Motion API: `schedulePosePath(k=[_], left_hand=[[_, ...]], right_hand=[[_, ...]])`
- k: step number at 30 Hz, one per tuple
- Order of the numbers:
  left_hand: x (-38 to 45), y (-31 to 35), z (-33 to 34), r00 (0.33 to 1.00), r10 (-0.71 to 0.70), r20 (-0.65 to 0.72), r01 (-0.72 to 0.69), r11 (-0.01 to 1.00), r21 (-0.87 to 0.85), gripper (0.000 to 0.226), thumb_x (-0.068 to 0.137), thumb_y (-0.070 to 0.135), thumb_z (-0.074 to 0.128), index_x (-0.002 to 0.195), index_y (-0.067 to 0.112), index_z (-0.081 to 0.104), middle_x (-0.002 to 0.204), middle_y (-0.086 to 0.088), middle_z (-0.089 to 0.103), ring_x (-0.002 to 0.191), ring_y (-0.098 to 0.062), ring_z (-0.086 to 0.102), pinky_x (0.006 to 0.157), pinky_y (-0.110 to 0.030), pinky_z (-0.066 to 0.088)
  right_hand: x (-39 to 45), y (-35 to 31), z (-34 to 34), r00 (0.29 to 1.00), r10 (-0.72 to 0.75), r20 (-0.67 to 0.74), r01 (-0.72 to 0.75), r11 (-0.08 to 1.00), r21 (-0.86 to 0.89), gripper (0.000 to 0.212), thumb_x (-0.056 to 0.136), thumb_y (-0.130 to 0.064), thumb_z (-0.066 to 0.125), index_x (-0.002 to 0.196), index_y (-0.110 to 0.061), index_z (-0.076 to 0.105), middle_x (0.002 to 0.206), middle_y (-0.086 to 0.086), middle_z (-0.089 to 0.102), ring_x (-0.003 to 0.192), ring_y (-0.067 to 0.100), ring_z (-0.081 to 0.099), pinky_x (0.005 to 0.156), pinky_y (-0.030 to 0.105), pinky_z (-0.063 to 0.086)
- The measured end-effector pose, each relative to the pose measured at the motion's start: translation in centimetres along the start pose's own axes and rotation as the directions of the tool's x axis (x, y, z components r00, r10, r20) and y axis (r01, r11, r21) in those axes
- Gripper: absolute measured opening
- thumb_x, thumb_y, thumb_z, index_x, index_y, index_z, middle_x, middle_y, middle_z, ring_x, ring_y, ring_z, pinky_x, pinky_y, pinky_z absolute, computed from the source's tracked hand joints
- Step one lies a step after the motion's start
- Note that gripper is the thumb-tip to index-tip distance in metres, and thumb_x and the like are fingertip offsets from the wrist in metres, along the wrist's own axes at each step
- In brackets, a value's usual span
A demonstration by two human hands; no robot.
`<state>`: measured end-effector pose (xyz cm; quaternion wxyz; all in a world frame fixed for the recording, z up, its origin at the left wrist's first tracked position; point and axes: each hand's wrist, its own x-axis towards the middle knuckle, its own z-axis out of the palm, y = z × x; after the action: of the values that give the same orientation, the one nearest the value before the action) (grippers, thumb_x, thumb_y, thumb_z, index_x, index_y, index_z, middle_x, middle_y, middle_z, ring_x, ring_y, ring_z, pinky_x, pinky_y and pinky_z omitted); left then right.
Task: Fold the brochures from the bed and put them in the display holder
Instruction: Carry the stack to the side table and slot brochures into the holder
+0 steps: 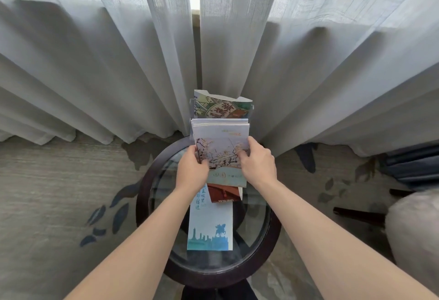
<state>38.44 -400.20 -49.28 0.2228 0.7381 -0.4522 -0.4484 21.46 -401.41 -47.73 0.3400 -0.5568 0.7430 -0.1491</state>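
A clear display holder (191, 131) stands at the far side of a round glass table (145, 188). Its back tier holds a green illustrated brochure (219, 108). A stack of pale blossom-print brochures (221, 143) sits at the front tier. My left hand (192, 171) grips the stack's lower left edge. My right hand (257, 163) holds its right edge, fingers curled over the front. Below the hands a red-brown brochure (223, 193) and a long light-blue brochure with a skyline and a horse rider (210, 226) lie on the glass.
Grey curtains (95, 74) hang close behind the table. Patterned carpet (59, 193) surrounds it. At the right edge are a pale fuzzy seat (413, 226) with dark legs and blue fabric (413, 166).
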Motion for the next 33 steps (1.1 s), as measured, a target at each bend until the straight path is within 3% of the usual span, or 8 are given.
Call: schedulePosePath(k=[5,8,12,14,19,23,27,33], left_hand=[[0.7,-2.6,0.9,0.998,-0.05,-0.033,0.048,0.997,-0.064,0.024,0.093,0.015,0.059,0.109,0.031,0.051,0.107,0.01,0.061,0.101,-0.013,0.059,0.084,-0.033,0.049],[0.5,-4.7,1.9,0.959,-0.269,-0.09,0.259,0.96,-0.109,0.018,0.092,0.018,0.059,0.109,0.023,0.054,0.108,0.002,0.062,0.098,-0.018,0.06,0.08,-0.031,0.045],[-0.2,-7.2,4.6,0.867,-0.467,0.174,0.484,0.872,-0.069,0.044,0.09,0.011,0.058,0.134,0.01,0.053,0.124,-0.011,0.061,0.102,-0.024,0.059,0.091,-0.037,0.051],[-0.4,-7.6,5.8,0.828,-0.5,0.253,0.544,0.825,-0.151,0.039,0.089,0.005,0.055,0.128,0.009,0.055,0.111,-0.012,0.064,0.087,-0.021,0.057,0.079,-0.033,0.051],[-0.9,-9.3,6.4,0.815,-0.524,0.249,0.563,0.817,-0.123,0.016,0.089,0.003,0.052,0.077,0.013,0.057,0.082,-0.011,0.06,0.073,-0.023,0.051,0.061,-0.028,0.037],[-2.4,-10.9,4.9,0.761,-0.599,0.248,0.627,0.777,-0.05,0.005,0.083,0.004,0.054,0.081,0.005,0.058,0.075,-0.013,0.057,0.065,-0.024,0.046,0.052,-0.027,0.031],[-2.3,-11.3,3.0,0.766,-0.608,0.21,0.643,0.725,-0.247,0.013,0.08,0.005,0.052,0.086,0.006,0.063,0.073,-0.01,0.069,0.063,-0.024,0.061,0.056,-0.029,0.045],[-1.3,-11.4,1.9,0.856,-0.483,0.185,0.513,0.838,-0.184,0.014,0.085,0.004,0.051,0.079,0.012,0.06,0.081,-0.01,0.072,0.073,-0.025,0.071,0.061,-0.04,0.062]], right_hand=[[0.2,0.9,1.2,1.0,0.005,0.017,-0.006,0.999,0.043,0.01,0.097,-0.032,0.052,0.106,-0.036,0.056,0.095,-0.012,0.062,0.084,0.018,0.06,0.064,0.03,0.044],[0.5,1.1,1.7,1.0,0.021,0.016,-0.023,0.997,0.076,0.012,0.096,-0.03,0.052,0.106,-0.035,0.057,0.098,-0.01,0.066,0.083,0.018,0.061,0.061,0.03,0.044],[0.8,1.0,1.6,1.0,-0.001,0.027,-0.001,0.997,0.079,0.017,0.097,-0.03,0.051,0.112,-0.032,0.059,0.109,-0.006,0.07,0.095,0.023,0.063,0.077,0.041,0.054],[0.9,1.0,1.6,1.0,-0.012,0.029,0.009,0.996,0.084,0.021,0.096,-0.03,0.051,0.115,-0.033,0.059,0.11,-0.007,0.07,0.096,0.023,0.063,0.079,0.042,0.054],[0.8,0.2,1.3,1.0,-0.023,0.002,0.023,0.994,0.104,0.024,0.095,-0.029,0.05,0.116,-0.034,0.059,0.11,-0.006,0.071,0.093,0.025,0.064,0.076,0.04,0.053],[0.9,-0.8,0.7,1.0,-0.024,-0.014,0.026,0.994,0.108,0.023,0.095,-0.027,0.048,0.115,-0.032,0.058,0.109,-0.006,0.071,0.089,0.023,0.062,0.064,0.033,0.046],[0.8,-1.5,0.7,0.999,-0.034,-0.02,0.037,0.991,0.125,0.022,0.098,-0.029,0.049,0.117,-0.031,0.057,0.116,-0.008,0.07,0.089,0.016,0.062,0.055,0.023,0.039],[0.6,-2.1,1.3,0.999,-0.039,-0.014,0.041,0.991,0.13,0.022,0.097,-0.029,0.05,0.117,-0.034,0.058,0.115,-0.007,0.07,0.095,0.021,0.065,0.071,0.037,0.055]])
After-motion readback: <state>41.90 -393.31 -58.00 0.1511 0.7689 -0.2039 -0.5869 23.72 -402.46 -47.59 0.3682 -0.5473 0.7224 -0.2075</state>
